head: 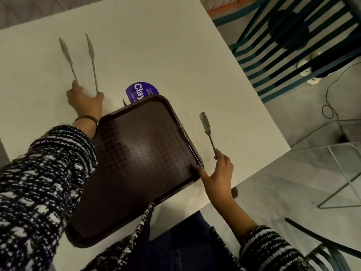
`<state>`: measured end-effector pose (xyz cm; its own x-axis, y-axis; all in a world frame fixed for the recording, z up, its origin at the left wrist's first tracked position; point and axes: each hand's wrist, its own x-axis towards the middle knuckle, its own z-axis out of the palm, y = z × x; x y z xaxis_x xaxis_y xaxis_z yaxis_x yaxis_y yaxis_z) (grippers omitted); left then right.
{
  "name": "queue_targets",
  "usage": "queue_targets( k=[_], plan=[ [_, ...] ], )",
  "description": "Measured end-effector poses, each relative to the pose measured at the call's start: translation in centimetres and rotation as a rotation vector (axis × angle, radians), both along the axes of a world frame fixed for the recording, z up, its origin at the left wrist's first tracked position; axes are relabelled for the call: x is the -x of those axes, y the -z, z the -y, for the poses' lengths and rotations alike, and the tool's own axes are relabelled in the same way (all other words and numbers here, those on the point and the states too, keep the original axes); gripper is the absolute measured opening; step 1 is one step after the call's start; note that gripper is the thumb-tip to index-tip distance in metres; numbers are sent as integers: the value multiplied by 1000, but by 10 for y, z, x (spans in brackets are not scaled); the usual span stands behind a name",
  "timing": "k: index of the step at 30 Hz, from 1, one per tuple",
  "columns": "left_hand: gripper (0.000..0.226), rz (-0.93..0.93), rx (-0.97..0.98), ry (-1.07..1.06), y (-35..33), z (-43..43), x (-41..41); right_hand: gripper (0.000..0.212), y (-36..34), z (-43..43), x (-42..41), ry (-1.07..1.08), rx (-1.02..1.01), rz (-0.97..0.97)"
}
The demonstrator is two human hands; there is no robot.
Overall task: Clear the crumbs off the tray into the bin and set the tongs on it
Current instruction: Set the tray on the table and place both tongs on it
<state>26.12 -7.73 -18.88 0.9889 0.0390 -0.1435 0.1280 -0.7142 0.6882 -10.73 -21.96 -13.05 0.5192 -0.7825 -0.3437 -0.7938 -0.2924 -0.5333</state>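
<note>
A dark brown tray [136,163] lies on the white table [156,45], its near corner over the table's front edge. My left hand [86,100] grips the hinge end of silver tongs [90,59] to the left of the tray; both arms of the tongs are spread and point away from me. My right hand [218,173] holds the handle of a second silver tongs [207,128] just right of the tray, and its thumb touches the tray's right corner. I can make out no crumbs on the tray surface.
A round purple sticker [140,90] shows on the table behind the tray's far corner. A teal slatted chair [293,45] stands at the far right. A wire-frame bin [332,163] and a cable [332,94] are on the floor to the right.
</note>
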Motion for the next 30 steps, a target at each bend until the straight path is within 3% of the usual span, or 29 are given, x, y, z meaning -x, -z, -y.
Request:
queue_targets(
  k=[7, 18, 30],
  plan=[
    [64, 69, 148, -21, -31, -69, 78, 73, -1, 1, -25, -156, 14, 32],
    [72, -110, 180, -288, -41, -150, 231, 75, 17, -41, -80, -469, 23, -2],
    [75, -47, 188, -306, -42, -169, 273, 84, 35, -64, -97, -533, 97, -109]
  ],
)
